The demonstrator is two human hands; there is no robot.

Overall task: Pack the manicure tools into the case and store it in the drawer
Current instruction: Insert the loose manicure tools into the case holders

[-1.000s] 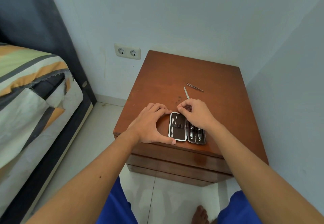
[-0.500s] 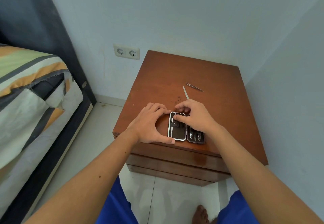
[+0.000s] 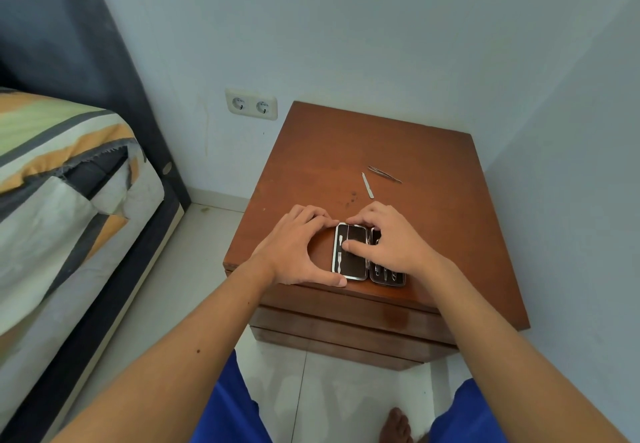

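A person packs a manicure set at a wooden counter point(image 3: 433, 221) beside a bed. The case point(image 3: 353, 252) lies open near the counter's front edge. The left hand point(image 3: 294, 248) cups the case's left side, thumb along its near corner and fingers curled at its far corner, steadying it. The right hand point(image 3: 391, 241) lies over the case, fingers pressing down on its left half, apparently seating a slim tool; what sits beneath them is hidden. Beyond the case, a nail file point(image 3: 367, 185) and tweezers point(image 3: 384, 174) lie loose on the counter. Done well, this step likely wants the case held steady and gentle pressure until the tool sits under its strap.
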